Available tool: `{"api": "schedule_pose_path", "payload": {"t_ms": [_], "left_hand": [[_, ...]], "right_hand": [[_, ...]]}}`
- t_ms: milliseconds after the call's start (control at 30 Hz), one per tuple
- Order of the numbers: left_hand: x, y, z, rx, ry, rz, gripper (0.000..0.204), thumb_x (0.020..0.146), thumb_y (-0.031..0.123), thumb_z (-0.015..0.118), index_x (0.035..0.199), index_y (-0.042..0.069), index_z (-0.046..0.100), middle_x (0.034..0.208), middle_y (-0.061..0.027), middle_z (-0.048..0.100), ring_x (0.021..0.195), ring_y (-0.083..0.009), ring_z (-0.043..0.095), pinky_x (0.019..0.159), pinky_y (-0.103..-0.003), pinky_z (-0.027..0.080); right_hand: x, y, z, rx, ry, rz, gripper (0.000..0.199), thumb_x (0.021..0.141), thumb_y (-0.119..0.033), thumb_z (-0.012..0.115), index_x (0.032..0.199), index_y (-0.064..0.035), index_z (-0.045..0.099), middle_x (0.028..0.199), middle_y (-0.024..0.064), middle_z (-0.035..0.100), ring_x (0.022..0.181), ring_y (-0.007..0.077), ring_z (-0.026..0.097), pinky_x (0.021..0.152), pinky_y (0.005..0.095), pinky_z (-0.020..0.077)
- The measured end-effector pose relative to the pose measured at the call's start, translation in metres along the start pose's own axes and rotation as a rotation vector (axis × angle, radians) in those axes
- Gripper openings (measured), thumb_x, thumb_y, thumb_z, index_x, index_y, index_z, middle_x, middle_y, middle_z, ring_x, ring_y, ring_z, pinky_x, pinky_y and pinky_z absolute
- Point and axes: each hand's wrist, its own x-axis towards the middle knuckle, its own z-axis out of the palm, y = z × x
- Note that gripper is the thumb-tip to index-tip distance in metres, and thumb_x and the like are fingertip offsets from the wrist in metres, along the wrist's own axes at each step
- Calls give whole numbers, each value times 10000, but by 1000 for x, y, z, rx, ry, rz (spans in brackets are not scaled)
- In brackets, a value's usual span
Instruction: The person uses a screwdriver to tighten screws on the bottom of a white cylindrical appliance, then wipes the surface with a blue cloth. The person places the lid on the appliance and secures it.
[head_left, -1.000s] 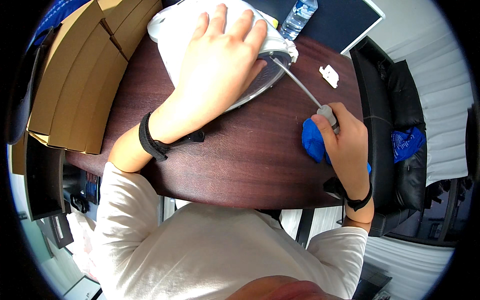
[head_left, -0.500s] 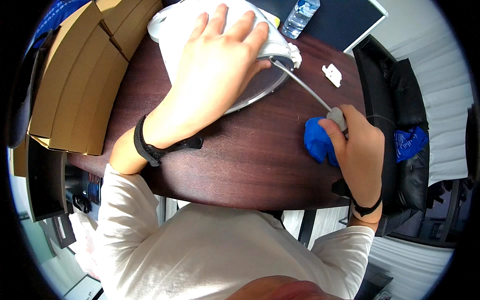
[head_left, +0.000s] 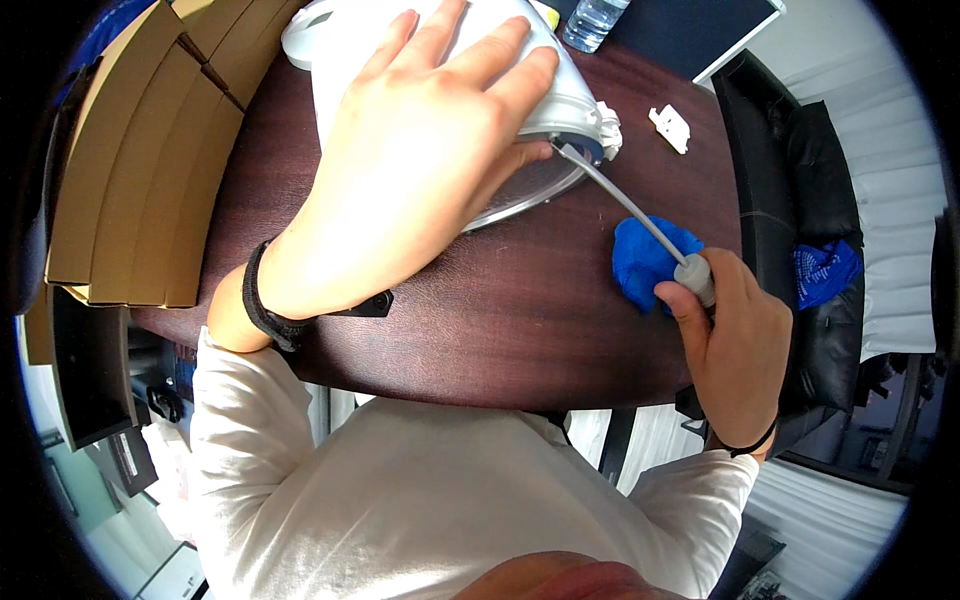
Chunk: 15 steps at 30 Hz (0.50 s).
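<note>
A white rounded appliance housing [head_left: 345, 60] lies on the dark wooden table at the far side, with a clear curved rim [head_left: 530, 206] at its near end. My left hand [head_left: 425, 135] rests on top of it, fingers spread and thumb by the opening. On the right, my right hand [head_left: 740, 345] is wrapped round the grey handle of a screwdriver [head_left: 630, 207]. The metal shaft slants up and left, and its tip is at the housing's opening beside my left thumb. Whether the tip touches a part inside cannot be made out.
A blue crumpled cloth or bag [head_left: 645, 262] lies under the screwdriver's shaft. Farther back are a small white plastic piece [head_left: 670, 129] and a water bottle [head_left: 594, 24]. Cardboard boxes [head_left: 130, 190] line the left side; a black sofa [head_left: 770, 190] stands right of the table [head_left: 500, 345].
My right hand and the screwdriver's handle have shifted right and slightly nearer. The shaft is still at the opening. My left hand stays spread on the housing, its wrist slightly nearer me.
</note>
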Motion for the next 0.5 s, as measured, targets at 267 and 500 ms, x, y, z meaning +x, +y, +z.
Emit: {"api": "schedule_pose_path", "payload": {"t_ms": [267,500], "left_hand": [[1,-1,-4,-19,-26,-2,558,741,206,750,1265,106,585,1335,-117,560,1283,-399,464,1065,-490,381],[-1,-3,-2,-57,-36,8,553,749,195,746,1271,107,584,1340,-127,555,1288,-405,456,1077,-492,364]], "right_hand": [[6,5,-6,78,-49,7,413,835,-429,685,917,-47,551,748,106,605,567,280,600,475,350,429],[10,1,-11,-29,-27,18,424,839,-459,661,883,-53,545,713,111,603,572,290,606,505,366,437]]}}
